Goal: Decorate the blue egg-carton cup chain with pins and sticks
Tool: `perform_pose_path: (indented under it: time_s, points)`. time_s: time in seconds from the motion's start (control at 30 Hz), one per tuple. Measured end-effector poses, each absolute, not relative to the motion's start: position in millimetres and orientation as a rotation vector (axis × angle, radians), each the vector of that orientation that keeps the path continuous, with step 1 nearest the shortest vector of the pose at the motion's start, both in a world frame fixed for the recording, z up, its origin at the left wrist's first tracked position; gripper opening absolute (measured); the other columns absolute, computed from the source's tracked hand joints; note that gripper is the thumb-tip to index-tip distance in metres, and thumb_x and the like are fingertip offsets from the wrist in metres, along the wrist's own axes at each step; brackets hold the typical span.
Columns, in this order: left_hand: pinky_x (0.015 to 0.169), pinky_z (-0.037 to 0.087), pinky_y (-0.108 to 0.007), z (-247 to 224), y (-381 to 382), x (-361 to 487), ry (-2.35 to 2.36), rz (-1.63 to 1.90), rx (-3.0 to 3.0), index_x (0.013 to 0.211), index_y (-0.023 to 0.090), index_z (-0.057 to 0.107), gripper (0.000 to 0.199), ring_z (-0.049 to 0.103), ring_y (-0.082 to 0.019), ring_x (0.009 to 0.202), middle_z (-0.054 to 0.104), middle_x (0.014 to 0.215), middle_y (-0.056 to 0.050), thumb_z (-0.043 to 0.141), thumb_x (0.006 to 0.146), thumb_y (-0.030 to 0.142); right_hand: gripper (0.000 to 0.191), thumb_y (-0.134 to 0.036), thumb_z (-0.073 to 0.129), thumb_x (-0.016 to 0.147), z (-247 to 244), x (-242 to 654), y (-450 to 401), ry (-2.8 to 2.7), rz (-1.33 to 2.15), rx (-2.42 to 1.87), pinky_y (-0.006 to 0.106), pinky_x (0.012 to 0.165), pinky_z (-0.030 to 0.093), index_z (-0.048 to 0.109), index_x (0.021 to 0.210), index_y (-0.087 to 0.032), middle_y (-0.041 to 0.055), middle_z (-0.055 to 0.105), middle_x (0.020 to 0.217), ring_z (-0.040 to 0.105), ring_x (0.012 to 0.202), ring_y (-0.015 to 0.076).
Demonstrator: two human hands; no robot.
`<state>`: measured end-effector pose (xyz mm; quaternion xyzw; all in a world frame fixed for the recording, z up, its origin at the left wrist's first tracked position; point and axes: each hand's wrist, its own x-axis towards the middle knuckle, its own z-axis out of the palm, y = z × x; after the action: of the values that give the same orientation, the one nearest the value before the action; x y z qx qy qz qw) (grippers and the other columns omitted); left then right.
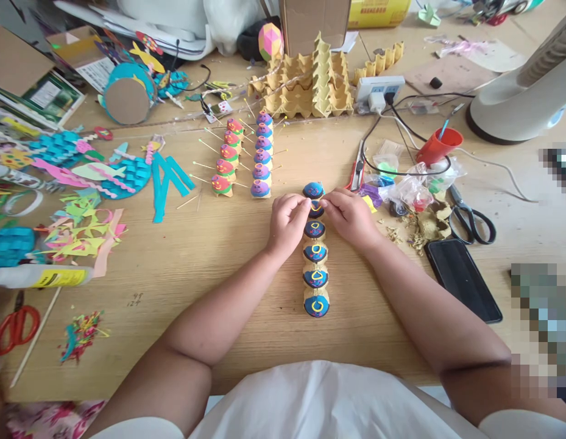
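Observation:
An egg-carton strip (315,267) lies lengthwise in front of me, its several humps capped in dark blue with yellow loops and small pink marks. My left hand (289,222) is at the left side of the second hump from the far end, thumb and forefinger pinched together. From the right, my right hand (349,214) reaches the same hump, its fingers also pinched. A yellow piece shows on that hump between the fingertips. Whatever the fingertips hold is too small to make out. Farther back stand a red-and-green strip (226,160) and a purple-and-blue strip (262,157), both with thin sticks.
Egg trays (292,85) and a power strip (380,85) lie at the back. On the right are a red cup (438,146), black scissors (471,216), a phone (463,280) and a box cutter (357,166). Paper scraps and a glue bottle (45,276) cover the left.

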<state>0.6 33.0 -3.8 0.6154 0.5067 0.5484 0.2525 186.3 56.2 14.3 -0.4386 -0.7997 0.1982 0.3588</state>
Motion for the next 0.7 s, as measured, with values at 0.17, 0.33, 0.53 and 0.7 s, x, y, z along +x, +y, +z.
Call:
perform_pose_path:
  time_s: [0.17,0.33,0.53,0.7]
  points:
    - [0.094,0.05,-0.037,-4.9,33.2,-0.7,1.362,1.494,1.561,0.084,0.025,0.072,0.047,0.067,-0.022,0.096,0.077,0.091,-0.005,0.06,0.1,0.066,0.061,-0.067,0.042,0.109,15.1,185.3,56.2,-1.92,0.599,-1.106,0.037,0.078,0.048,0.081,0.108,-0.021,0.0099,0.074,0.091,0.066,0.085,0.0226]
    - [0.088,0.052,-0.031,-8.0,35.7,0.3,1.329,1.527,1.417,0.083,0.023,0.072,0.05,0.067,-0.018,0.091,0.075,0.087,-0.003,0.061,0.098,0.069,0.061,-0.072,0.047,0.106,19.8,184.0,55.6,-1.76,0.643,-1.097,0.037,0.079,0.048,0.081,0.102,-0.022,0.0074,0.072,0.083,0.064,0.081,0.0221]
    - [0.085,0.054,-0.027,-2.6,34.9,4.2,1.248,1.575,1.236,0.081,0.023,0.07,0.054,0.067,-0.015,0.086,0.073,0.084,-0.001,0.066,0.093,0.075,0.063,-0.08,0.059,0.096,20.6,184.8,57.4,-1.704,0.723,-1.101,0.036,0.073,0.046,0.078,0.086,-0.021,0.0047,0.064,0.079,0.056,0.074,0.0186]
    - [0.089,0.055,-0.028,-0.5,33.3,3.9,1.248,1.605,1.236,0.084,0.023,0.07,0.054,0.068,-0.016,0.089,0.073,0.087,-0.001,0.066,0.092,0.076,0.058,-0.08,0.074,0.085,18.0,185.3,59.2,-1.727,0.81,-1.03,0.038,0.086,0.051,0.084,0.092,-0.022,0.0061,0.063,0.093,0.06,0.089,0.0208]
